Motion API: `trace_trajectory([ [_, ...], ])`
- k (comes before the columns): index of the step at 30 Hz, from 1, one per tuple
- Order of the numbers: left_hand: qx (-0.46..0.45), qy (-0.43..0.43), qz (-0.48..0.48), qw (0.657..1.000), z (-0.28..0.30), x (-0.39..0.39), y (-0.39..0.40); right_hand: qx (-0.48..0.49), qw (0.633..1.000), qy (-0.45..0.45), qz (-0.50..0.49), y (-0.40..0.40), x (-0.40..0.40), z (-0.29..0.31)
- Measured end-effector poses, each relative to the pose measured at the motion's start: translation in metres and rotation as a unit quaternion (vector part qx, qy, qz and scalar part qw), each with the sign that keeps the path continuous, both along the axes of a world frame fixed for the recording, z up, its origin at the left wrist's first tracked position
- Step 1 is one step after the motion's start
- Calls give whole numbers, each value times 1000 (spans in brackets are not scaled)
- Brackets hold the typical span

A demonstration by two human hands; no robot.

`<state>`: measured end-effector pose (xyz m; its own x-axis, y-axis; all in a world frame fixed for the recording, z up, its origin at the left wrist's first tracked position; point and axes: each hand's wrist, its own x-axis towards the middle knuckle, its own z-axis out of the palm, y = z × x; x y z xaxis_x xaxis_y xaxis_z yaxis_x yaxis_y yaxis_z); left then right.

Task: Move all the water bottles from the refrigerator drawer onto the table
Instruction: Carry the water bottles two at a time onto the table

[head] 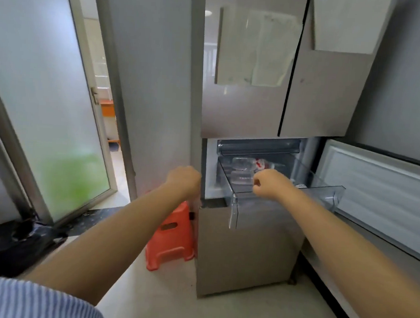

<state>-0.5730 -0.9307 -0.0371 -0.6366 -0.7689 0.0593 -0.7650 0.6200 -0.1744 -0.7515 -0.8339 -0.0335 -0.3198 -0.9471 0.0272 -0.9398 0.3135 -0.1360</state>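
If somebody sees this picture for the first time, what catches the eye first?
Two bare arms reach toward the clear refrigerator drawer, pulled out at centre, with water bottles lying inside. The right hand is at its front edge; the left hand hangs left of it. A bright orange stool stands below.

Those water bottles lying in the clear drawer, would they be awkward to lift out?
The water bottles lie on their sides, so they would probably roll if nudged. They look full, so likely heavy for their size. Coming from the refrigerator drawer, the smooth plastic may be cold and slippery.
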Motion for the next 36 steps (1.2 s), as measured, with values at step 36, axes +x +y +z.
trace_trajectory([
  [36,-10,-96,-90,991,-169,-265,-179,276,926,-256,-8,-245,-295,-188],
])
